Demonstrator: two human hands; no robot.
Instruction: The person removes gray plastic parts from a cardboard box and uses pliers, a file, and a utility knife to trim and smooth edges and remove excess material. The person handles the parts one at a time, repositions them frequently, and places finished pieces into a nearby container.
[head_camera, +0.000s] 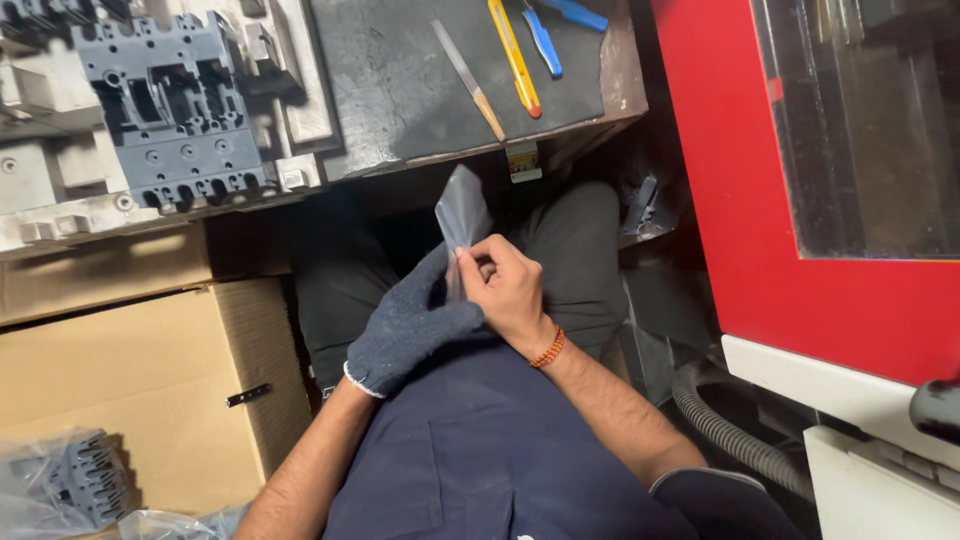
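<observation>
Between fingertips of left hand (405, 335) and right hand (512, 290): clear plastic bag (462, 212).

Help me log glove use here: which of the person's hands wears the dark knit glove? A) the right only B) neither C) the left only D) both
C: the left hand wears the dark knit glove, while the right hand is bare, with a beaded bracelet at its wrist; both pinch a small clear plastic bag.
</observation>
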